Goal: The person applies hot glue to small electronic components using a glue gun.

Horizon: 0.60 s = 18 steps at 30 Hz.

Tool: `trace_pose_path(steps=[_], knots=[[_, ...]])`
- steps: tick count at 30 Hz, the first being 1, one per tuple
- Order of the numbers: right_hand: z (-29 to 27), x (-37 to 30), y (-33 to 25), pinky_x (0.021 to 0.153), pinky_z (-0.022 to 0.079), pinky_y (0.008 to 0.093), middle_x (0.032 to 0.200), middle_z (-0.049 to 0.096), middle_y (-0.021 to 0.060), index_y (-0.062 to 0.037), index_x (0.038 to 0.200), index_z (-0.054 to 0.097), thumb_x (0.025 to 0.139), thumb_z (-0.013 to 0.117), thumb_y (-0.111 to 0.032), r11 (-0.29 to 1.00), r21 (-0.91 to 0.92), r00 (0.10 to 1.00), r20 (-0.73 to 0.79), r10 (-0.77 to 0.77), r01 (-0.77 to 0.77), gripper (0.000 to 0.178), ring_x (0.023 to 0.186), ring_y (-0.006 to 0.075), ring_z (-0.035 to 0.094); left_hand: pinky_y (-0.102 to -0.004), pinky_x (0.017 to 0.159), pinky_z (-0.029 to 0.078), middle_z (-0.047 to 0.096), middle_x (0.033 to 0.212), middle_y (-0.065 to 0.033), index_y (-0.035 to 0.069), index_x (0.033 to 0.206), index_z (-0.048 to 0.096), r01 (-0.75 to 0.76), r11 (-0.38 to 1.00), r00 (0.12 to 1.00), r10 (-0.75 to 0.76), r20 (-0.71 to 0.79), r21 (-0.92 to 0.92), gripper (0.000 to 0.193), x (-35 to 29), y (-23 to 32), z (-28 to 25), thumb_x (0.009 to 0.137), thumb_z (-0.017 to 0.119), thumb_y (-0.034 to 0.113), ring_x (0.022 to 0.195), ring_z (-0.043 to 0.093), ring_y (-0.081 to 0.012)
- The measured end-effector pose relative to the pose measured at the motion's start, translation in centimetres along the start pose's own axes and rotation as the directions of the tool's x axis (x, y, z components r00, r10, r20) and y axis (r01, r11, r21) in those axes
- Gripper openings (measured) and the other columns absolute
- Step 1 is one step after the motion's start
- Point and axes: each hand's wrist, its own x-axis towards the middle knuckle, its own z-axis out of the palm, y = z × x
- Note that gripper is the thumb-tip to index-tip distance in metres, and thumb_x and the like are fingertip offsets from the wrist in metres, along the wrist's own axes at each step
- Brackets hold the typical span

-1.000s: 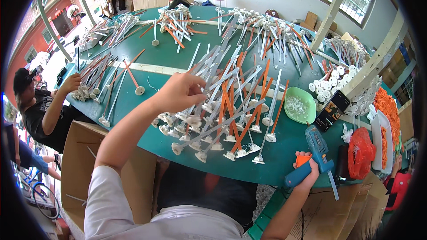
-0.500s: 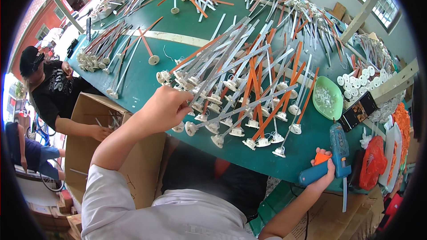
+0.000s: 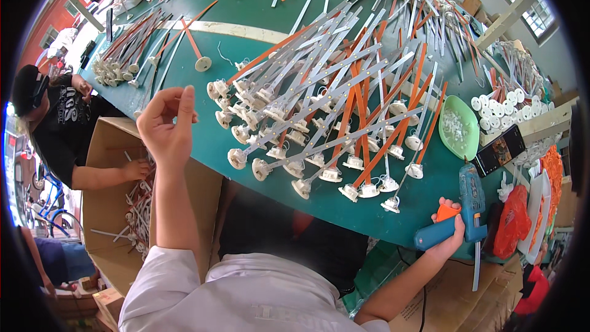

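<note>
My left hand (image 3: 167,124) is raised over the table's near left edge, thumb up and apart from the loosely bent fingers, with nothing visible in it. Just to its right lies a dense fan of LED strips (image 3: 344,95), silver and orange, each with a white round base; the bases (image 3: 261,169) point toward me. In my right hand (image 3: 452,237), at the near right edge, is a blue glue gun (image 3: 472,200) with an orange trigger, nozzle up and a glue stick hanging from its rear. My fingers wrap its handle.
A green bowl (image 3: 459,128) of small white pieces sits by a phone (image 3: 501,149) and white discs (image 3: 507,107). More strip bundles (image 3: 424,9) lie farther back. At left, a co-worker's hand (image 3: 136,169) reaches into a cardboard box (image 3: 187,209) holding strips. A red bag (image 3: 514,221) hangs at right.
My left hand has left the strip bases and moved up and left, its pinch loosened. The view has shifted slightly. My right hand still grips the glue gun in about the same place.
</note>
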Motion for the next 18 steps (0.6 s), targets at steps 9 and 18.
trace_pose_path(steps=[9, 18], knots=[[-0.1, -0.6, -1.4, 0.079, 0.055, 0.0368, 0.117, 0.065, 0.0176, -0.0014, 0.114, 0.061, 0.089, 0.053, -0.033, 0.987, -0.156, 0.998, -0.068, 0.014, -0.025, 0.041, 0.116, 0.0294, 0.06, -0.0183, 0.052, 0.031, 0.054, 0.067, 0.0062, 0.002, 0.089, 0.07, 0.192, 0.973, 0.972, -0.171, -0.161, 0.129, 0.016, -2.4, -13.1, 1.3, 0.094, 0.07, 0.017, 0.059, 0.042, -0.0022], [2.9, 0.4, 0.0, 0.072, 0.059, 0.0449, 0.105, 0.067, 0.0189, 0.0003, 0.106, 0.062, 0.087, 0.062, -0.019, 0.998, 0.045, 0.998, -0.013, 0.055, -0.054, 0.027, 0.105, 0.0354, 0.065, -0.0205, 0.054, 0.034, 0.056, 0.074, 0.0024, -0.002, 0.101, 0.068, 0.23, 0.972, 0.971, -0.227, -0.069, 0.042, 0.019, -2.4, -16.8, -4.5, 0.097, 0.067, 0.017, 0.061, 0.042, -0.0044]])
